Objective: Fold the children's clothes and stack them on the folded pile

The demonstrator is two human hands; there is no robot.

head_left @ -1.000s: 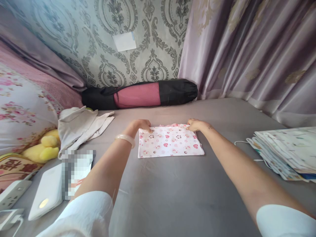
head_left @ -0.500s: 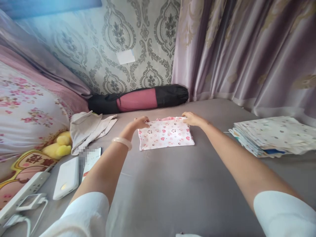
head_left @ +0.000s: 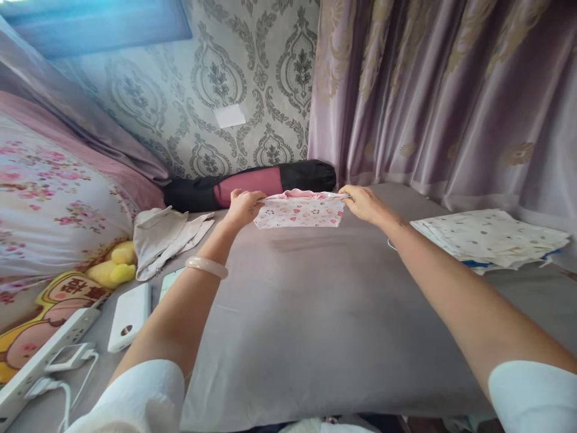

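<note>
A folded white cloth with pink and red hearts and flowers (head_left: 300, 213) is held up above the grey bed sheet (head_left: 324, 313), its near face hanging down. My left hand (head_left: 246, 205) pinches its upper left corner, and a pale bangle circles that wrist. At the upper right corner, my right hand (head_left: 364, 202) grips the same cloth with thumb and fingers closed. A pink collar-like edge shows along the top between the hands. From this angle I cannot tell whether it is a garment.
Folded patterned cloths (head_left: 491, 237) lie stacked at right; a crumpled beige cloth (head_left: 169, 237) lies at left. A black and pink roll (head_left: 252, 185) rests against the wall. Nearer left are a white power bank (head_left: 130, 316), a partly hidden phone (head_left: 170, 281), a power strip (head_left: 49, 361) and yellow plush (head_left: 112, 267).
Both hands have lifted the patterned cloth off the bed; it was lying flat and now hangs between them. The view has shifted slightly, showing the bed's near edge.
</note>
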